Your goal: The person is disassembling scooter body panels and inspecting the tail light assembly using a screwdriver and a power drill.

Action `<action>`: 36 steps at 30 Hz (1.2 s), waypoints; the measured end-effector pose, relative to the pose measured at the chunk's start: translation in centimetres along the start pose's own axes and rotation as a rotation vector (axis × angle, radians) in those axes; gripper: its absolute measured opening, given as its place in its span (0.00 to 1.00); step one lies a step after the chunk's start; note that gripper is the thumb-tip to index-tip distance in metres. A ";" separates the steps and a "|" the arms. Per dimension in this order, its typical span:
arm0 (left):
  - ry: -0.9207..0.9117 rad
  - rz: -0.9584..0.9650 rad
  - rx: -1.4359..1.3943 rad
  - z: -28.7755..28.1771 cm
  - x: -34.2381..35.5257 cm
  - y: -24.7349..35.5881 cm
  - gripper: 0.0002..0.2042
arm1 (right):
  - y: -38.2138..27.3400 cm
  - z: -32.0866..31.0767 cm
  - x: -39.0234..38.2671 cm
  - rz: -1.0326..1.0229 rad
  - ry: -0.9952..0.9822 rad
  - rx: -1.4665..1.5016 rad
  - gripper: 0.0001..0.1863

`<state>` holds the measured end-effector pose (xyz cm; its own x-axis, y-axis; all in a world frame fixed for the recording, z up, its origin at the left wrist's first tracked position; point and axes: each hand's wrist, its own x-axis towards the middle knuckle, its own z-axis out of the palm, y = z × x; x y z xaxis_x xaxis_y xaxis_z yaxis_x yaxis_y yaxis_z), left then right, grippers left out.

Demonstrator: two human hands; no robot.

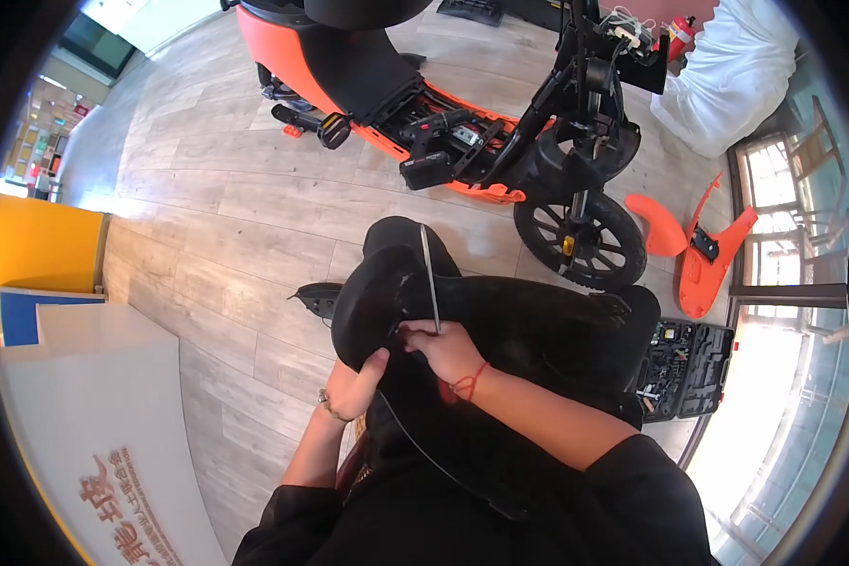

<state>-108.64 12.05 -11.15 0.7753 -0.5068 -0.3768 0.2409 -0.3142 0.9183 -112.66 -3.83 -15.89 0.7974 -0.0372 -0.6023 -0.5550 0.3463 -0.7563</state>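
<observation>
Across my lap lies a large black moulded part (528,316), with a rounded, bulging end (363,302) at its left. My left hand (357,385) grips the near edge of that rounded end, thumb on top and the other fingers hidden beneath. Beside it, my right hand (443,351) is closed, its fingertips pressed to the black surface. A slim silver metal rod (430,274) sticks out of the right hand and points away from me; its lower end is hidden by the fingers. A thin dark strip or cord (424,451) curves down toward my lap.
An orange and black scooter (330,80) stands ahead, its front panels off and a black power tool (434,151) resting in it. Orange panels (707,269) lie on the floor at right, near an opened toolbox (684,373). A white cabinet (94,424) stands at left.
</observation>
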 end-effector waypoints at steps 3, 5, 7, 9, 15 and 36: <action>0.022 0.019 0.014 0.1 0.0 0.1 0.18 | 0.3 0.0 0.0 -0.046 0.025 -0.014 0.13; 0.024 0.024 0.041 0.2 0.0 0.1 0.19 | 0.5 -0.2 0.0 -0.045 0.032 -0.046 0.14; 0.011 0.039 0.007 0.2 0.0 0.1 0.19 | 0.7 -0.2 -0.1 -0.083 0.052 -0.074 0.14; 0.003 0.047 -0.013 0.2 0.0 0.1 0.19 | 0.9 -0.2 -0.4 -0.105 0.048 -0.060 0.14; 0.015 0.006 0.012 0.2 0.2 0.4 0.19 | 0.6 -0.1 -1.2 -0.178 0.070 -0.107 0.14; 0.045 0.014 0.015 0.7 0.1 0.6 0.17 | 1.1 0.0 -1.3 -0.222 0.160 0.043 0.09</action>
<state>-108.82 11.31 -10.75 0.8040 -0.4751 -0.3575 0.2211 -0.3192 0.9215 -114.36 -3.43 -15.95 0.8491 -0.2634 -0.4579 -0.3571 0.3525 -0.8650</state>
